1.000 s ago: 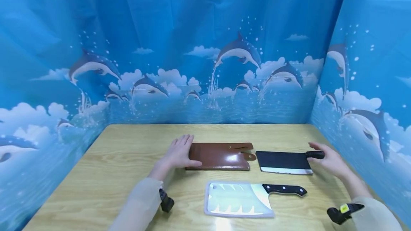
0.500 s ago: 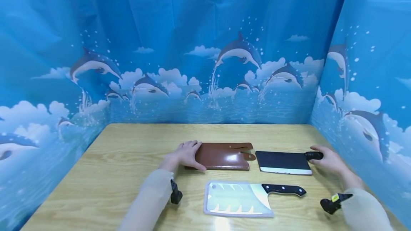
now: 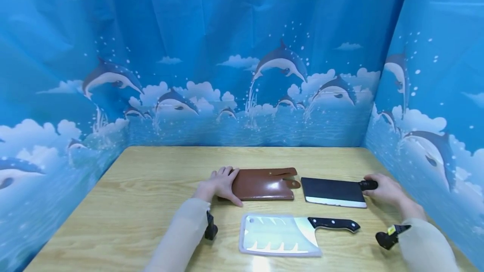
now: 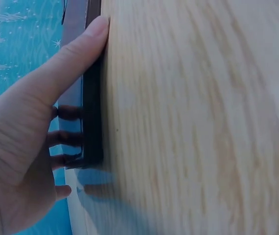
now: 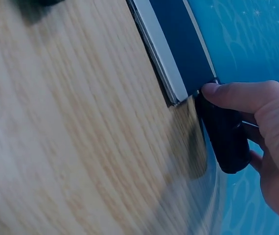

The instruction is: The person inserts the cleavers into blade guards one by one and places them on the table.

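Note:
A brown leather knife sheath (image 3: 261,184) lies flat on the table, its open strapped end toward the right. My left hand (image 3: 219,184) grips its left end, thumb along the near edge and fingers over the far side. In the left wrist view the thumb (image 4: 78,56) presses the edge of the sheath (image 4: 93,117). Just right of the sheath is a black-bladed cleaver (image 3: 332,191) with a pale cutting edge. My right hand (image 3: 387,190) holds its black handle (image 5: 225,132), thumb on top near the blade, other fingers partly hidden behind it.
Nearer the front lies a second cleaver (image 3: 332,223) with a riveted black handle, its blade inside a translucent guard (image 3: 277,236). The wooden table (image 3: 121,213) ends at a blue dolphin-print curtain (image 3: 211,53) behind and at both sides.
My left hand has moved right onto the sheath's end. My right hand has settled round the cleaver's handle, and the cleaver has turned slightly, its handle end shifting a little left and nearer.

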The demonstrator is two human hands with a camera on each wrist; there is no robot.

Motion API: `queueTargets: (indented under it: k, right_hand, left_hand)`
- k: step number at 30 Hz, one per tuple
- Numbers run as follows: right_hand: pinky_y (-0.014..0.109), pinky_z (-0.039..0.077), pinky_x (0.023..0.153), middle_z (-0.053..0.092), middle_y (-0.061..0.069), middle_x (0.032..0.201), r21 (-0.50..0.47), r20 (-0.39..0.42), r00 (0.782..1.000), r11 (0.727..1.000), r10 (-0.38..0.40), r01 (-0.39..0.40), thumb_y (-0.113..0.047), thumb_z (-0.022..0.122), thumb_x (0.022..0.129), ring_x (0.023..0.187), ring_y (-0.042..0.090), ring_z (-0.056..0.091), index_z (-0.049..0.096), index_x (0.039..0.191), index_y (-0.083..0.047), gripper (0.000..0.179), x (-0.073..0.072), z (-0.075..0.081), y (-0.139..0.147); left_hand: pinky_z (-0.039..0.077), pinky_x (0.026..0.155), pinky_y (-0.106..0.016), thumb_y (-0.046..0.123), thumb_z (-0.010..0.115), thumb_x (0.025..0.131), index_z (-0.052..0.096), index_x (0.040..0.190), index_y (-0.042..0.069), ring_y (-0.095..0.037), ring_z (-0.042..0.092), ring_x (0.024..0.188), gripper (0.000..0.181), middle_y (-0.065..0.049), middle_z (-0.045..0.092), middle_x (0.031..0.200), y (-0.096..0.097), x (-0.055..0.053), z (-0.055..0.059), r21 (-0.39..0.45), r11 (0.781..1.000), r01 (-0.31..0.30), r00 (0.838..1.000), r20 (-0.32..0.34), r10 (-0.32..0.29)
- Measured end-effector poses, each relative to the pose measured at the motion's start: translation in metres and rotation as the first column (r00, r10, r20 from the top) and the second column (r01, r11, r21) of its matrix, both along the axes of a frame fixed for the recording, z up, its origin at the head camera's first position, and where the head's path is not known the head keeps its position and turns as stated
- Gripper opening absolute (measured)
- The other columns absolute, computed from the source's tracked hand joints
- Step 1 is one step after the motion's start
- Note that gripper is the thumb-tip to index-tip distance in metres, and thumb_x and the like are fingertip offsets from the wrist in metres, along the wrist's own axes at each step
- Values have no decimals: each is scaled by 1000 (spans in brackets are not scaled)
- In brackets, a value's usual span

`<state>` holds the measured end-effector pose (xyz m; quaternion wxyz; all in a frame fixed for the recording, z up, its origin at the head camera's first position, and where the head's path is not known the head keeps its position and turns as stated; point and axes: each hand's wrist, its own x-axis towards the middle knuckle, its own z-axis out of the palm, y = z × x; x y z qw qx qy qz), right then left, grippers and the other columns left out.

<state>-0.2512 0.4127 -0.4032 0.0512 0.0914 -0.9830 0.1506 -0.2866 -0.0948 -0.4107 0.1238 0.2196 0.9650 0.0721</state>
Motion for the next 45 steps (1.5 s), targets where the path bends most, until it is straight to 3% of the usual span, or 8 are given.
queueTargets:
  k: [13,22,34,39,45]
  right_hand:
    - [59,41,75,59,28,105,-24,48,998,999,31,-30,-31,77,71,93,46,54,61,111,3,55,7,-8,9]
    - [62,39,75,57,31,108,-25,3,1000,1000,-6,6,-33,73,76,93,50,53,60,112,2,52,9,-22,12]
    - [56,41,70,60,28,98,-33,-37,999,999,-2,1,-26,71,79,87,45,55,61,106,4,42,12,-23,10]
    - [52,42,67,62,24,94,-26,-45,999,1000,-1,0,-30,70,81,83,40,57,62,104,3,41,14,-24,11]
    - [52,44,65,63,22,91,-17,-62,998,1000,-7,6,-30,69,82,81,40,58,62,104,3,40,19,-22,10]
  left_hand:
    - [25,105,-51,72,68,60,17,149,12,-34,24,133,119,-14,24,148,0,1,-1,-52,998,-22,1000,9,23]
    - [33,100,-48,71,69,59,22,147,7,-36,31,128,119,-19,31,142,-5,6,-7,33,999,-28,999,-32,29]
    - [30,102,-51,69,70,60,27,144,1,-41,33,126,117,-25,34,139,-40,21,-6,127,990,-59,984,-158,79]
    - [33,100,-51,67,71,60,28,143,0,-40,37,124,115,-24,37,137,-54,32,1,162,987,-13,967,-248,54]
    - [31,101,-52,66,70,61,28,143,-1,-41,35,125,115,-26,36,137,-62,44,11,147,988,57,942,-334,-4]
